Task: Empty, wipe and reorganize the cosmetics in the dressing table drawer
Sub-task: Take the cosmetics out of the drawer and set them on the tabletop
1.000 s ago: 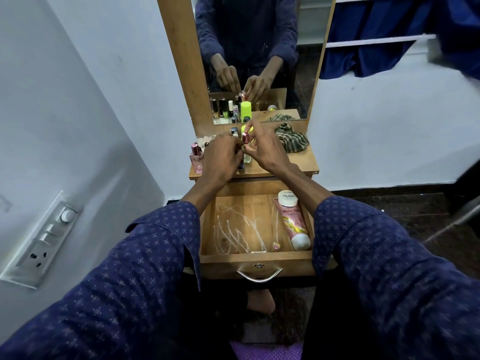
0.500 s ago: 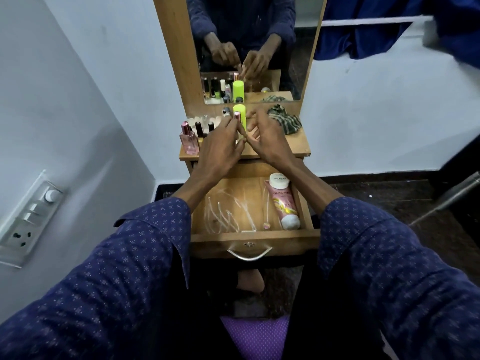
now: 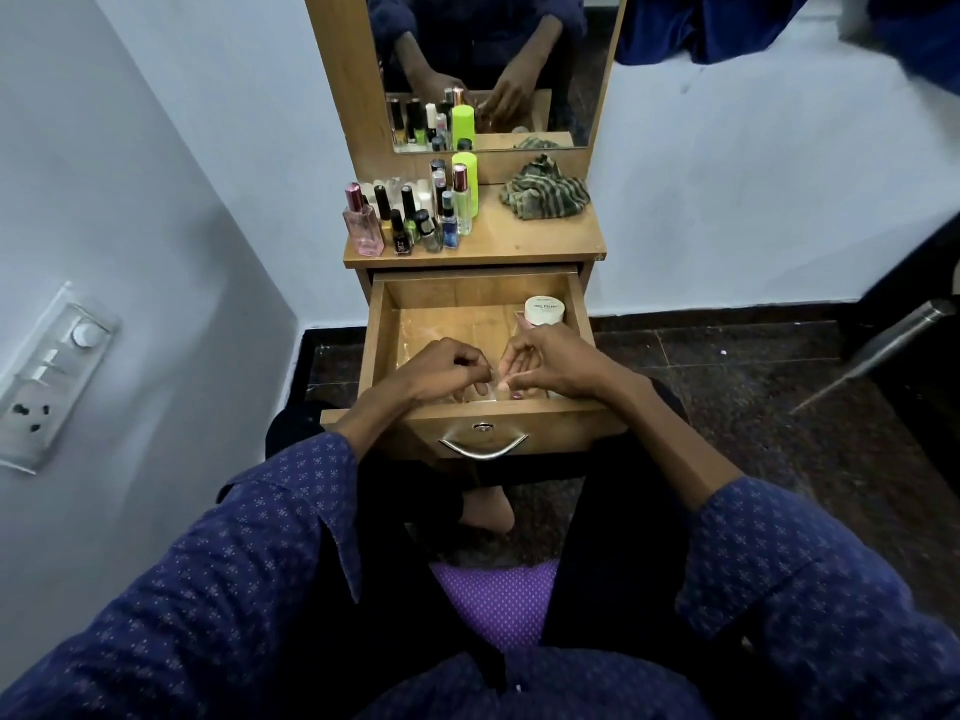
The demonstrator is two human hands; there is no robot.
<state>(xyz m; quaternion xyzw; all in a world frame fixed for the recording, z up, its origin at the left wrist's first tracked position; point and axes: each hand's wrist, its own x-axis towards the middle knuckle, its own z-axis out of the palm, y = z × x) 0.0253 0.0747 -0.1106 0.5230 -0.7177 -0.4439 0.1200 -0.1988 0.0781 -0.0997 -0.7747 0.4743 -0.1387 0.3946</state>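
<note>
The wooden drawer (image 3: 378,324) is pulled out under the dressing table top (image 3: 540,236). A crinkled clear plastic sheet (image 3: 415,340) lines its floor. A pink tube lies at the right side, and only its white cap (image 3: 544,310) shows past my right hand. Both hands are low inside the drawer near its front wall. My left hand (image 3: 447,371) has its fingers curled and pinched together, and my right hand (image 3: 553,363) pinches beside it. They seem to grip the plastic sheet between them. A tiny pink item (image 3: 516,396) lies under my right fingers.
Several nail polish and perfume bottles (image 3: 415,215) and a lime green can (image 3: 464,166) stand on the left of the top. A striped cloth (image 3: 545,194) is bunched at its right. The mirror (image 3: 493,70) rises behind, and a switch panel (image 3: 47,376) is on the left wall.
Both hands have come down from the bottles on the table top into the front of the open drawer. The small bottle they held now stands among the others.
</note>
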